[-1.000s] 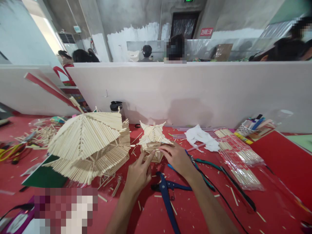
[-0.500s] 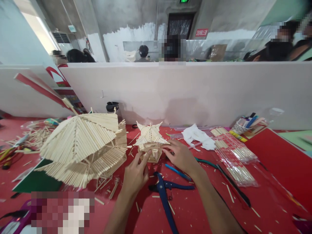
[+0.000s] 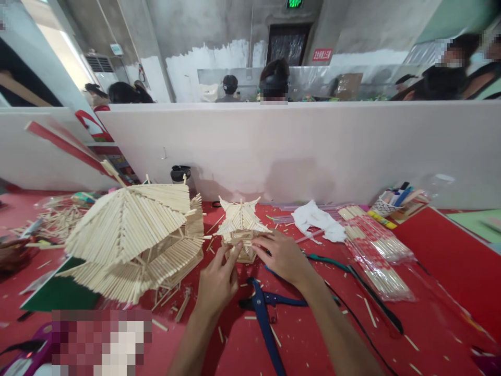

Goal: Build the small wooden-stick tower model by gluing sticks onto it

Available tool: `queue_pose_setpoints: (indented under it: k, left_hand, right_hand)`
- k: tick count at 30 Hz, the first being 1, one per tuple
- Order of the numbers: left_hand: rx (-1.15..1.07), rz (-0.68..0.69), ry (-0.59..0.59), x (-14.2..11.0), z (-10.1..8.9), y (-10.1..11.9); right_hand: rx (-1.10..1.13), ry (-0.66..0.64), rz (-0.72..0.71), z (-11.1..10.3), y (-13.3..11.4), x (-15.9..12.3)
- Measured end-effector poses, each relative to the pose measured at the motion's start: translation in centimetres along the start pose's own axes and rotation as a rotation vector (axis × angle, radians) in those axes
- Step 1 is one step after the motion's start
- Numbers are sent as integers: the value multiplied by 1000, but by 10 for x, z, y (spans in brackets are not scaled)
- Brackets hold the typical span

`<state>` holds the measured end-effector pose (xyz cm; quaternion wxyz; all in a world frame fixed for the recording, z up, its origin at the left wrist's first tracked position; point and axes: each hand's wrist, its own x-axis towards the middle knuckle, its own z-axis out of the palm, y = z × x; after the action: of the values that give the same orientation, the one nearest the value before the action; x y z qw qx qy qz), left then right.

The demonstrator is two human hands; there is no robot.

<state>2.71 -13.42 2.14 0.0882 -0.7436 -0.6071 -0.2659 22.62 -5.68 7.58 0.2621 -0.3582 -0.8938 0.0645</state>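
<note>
A small pavilion model point(image 3: 241, 215) of pale wooden sticks, its roof corners upturned, stands on the red table. My left hand point(image 3: 219, 277) is closed at its front left, index finger and thumb against the lower front. From the right, my right hand point(image 3: 282, 257) pinches at the front just below the roof edge. Whether a separate loose stick lies between the fingertips is too small to tell. A much larger stick pavilion point(image 3: 129, 224) with a wide two-tier roof stands left of my hands. Blue-handled cutters point(image 3: 261, 303) lie between my forearms.
Green-and-black pliers point(image 3: 371, 295), bagged sticks point(image 3: 378, 250), crumpled tissue point(image 3: 319, 222) and a pen basket point(image 3: 387, 203) lie to the right. Loose sticks point(image 3: 62, 219) cover the far left, where a blurred hand-like shape point(image 3: 13, 256) shows. A white partition point(image 3: 297, 151) stands behind.
My right hand moved off to the right, then came back to the small pavilion's front. My left hand stays there. A dark shape and a hand-like blur have appeared at the left edge.
</note>
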Motion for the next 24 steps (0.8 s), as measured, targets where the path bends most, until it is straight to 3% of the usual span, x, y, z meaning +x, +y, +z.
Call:
queue_pose_setpoints:
  k: [7, 14, 19, 24]
  left_hand:
    - [-38, 7, 23, -2, 2, -2]
    - [-119, 28, 155, -1, 1, -7]
    - [-219, -71, 341, 5, 4, -9]
    - [-349, -121, 342, 8, 15, -11]
  right_hand:
    - [-81, 116, 42, 20, -14, 2]
    - [-104, 271, 45, 38, -19, 1]
    - [-109, 374, 3, 42, -19, 2]
    - [-116, 387, -14, 42, -17, 2]
